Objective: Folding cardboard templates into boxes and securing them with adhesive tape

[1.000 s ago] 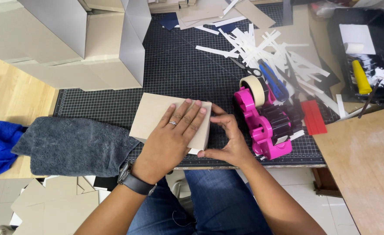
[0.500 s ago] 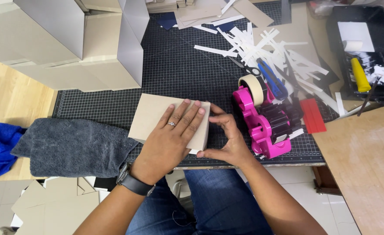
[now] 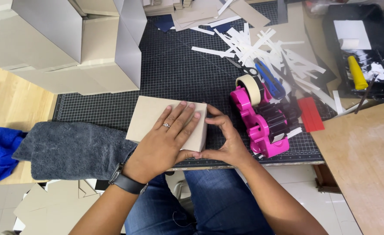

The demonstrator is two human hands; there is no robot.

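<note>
Pressing my left hand [image 3: 166,141] flat, fingers spread, on a plain beige cardboard box [image 3: 150,116] lying on the dark gridded cutting mat [image 3: 174,74], I pinch its right edge with my right hand [image 3: 224,141].

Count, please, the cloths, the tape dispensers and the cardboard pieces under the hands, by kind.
Cloths: 2, grey and blue
Tape dispensers: 1, pink
Cardboard pieces: 1, left hand flat on it, right hand at its edge
Total: 4
</note>
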